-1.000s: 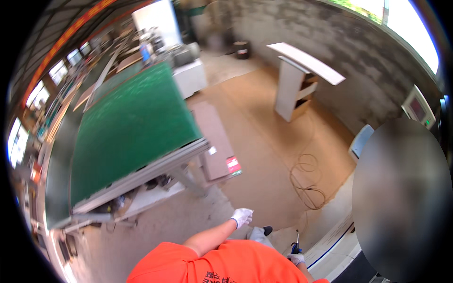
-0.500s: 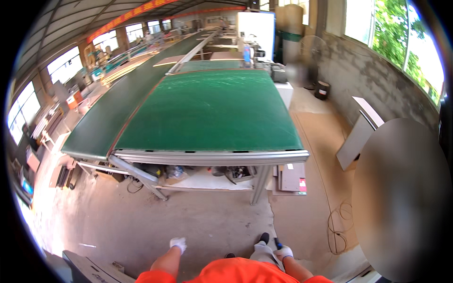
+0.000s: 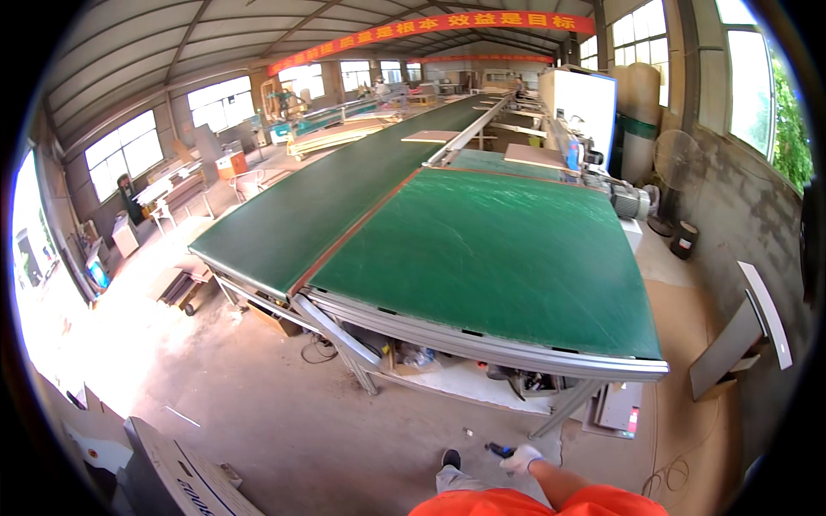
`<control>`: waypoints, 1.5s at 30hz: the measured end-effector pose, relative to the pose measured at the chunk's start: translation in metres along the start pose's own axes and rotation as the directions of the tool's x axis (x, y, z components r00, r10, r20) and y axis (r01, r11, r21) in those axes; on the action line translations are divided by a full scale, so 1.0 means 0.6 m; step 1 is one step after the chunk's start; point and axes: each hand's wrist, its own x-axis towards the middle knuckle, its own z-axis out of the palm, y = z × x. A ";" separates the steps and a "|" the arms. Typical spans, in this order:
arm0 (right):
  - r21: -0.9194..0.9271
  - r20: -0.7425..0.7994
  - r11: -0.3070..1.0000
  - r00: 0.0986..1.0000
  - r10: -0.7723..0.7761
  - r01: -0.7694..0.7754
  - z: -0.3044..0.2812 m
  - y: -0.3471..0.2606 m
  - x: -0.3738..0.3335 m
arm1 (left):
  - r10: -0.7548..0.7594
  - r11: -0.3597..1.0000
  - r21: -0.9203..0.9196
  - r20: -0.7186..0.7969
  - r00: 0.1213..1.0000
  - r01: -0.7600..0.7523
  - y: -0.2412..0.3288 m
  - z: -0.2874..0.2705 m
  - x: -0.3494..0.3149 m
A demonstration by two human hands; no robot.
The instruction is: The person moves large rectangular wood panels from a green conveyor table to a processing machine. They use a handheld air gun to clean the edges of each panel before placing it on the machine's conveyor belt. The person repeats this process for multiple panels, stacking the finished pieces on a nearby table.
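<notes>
My right hand, in a white glove, is closed around a small black-and-blue handheld tool whose exact kind I cannot make out. The hand hangs low over the concrete floor, in front of the conveyor and apart from it. A wide green conveyor belt stretches ahead, with a longer dark green belt along its left side. Further up lie a light brown panel and a second panel. My left hand is out of view.
The conveyor's metal front rail crosses before me, with a shelf of loose items below. A grey machine housing stands at lower left. Boards lean on the right, near a coiled cable. A motor juts from the conveyor's right side.
My view has swung left and up, so the conveyor sits further right and looks slanted. My left hand has gone out of view. The tool stays in my right hand.
</notes>
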 end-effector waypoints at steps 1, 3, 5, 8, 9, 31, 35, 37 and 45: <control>-0.016 -0.100 0.998 0.993 -0.064 0.063 -0.045 -0.064 0.015 | 0.023 1.000 -0.015 -0.007 1.000 -0.024 0.025 -0.003 0.010; 0.159 -0.173 0.972 0.974 -0.145 0.173 -0.130 -0.116 0.089 | 0.103 0.995 -0.006 -0.008 0.995 -0.103 0.103 -0.019 0.038; 0.133 -0.258 0.938 0.925 -0.280 0.321 -0.243 -0.261 0.101 | 0.105 0.994 -0.019 -0.051 0.993 -0.106 0.107 -0.032 0.047; 0.771 -0.150 0.593 0.972 -0.182 0.230 -0.384 -0.323 0.152 | 0.262 0.955 0.173 -0.117 0.958 -0.240 0.141 -0.042 0.085; 0.844 -0.208 0.449 0.951 -0.228 0.293 -0.426 -0.345 0.144 | 0.360 0.896 0.330 -0.146 0.921 -0.298 0.151 -0.045 0.099; 0.911 -0.278 0.346 0.954 0.116 0.223 -0.471 -0.297 0.192 | 0.525 0.830 -0.012 -0.322 0.788 -0.558 0.647 -0.177 0.082; 0.919 -0.301 0.302 0.946 0.121 0.253 -0.469 -0.327 0.180 | 0.625 0.755 0.185 -0.494 0.604 -0.629 0.704 -0.224 0.080; 0.910 -0.319 0.317 0.940 0.120 0.268 -0.465 -0.346 0.177 | 0.697 0.655 0.268 -0.576 0.427 -0.707 0.740 -0.274 0.064; 0.924 -0.334 0.288 0.896 0.294 0.250 -0.459 -0.373 0.189 | 0.827 0.301 0.533 -0.558 -0.061 -0.791 0.917 -0.458 0.061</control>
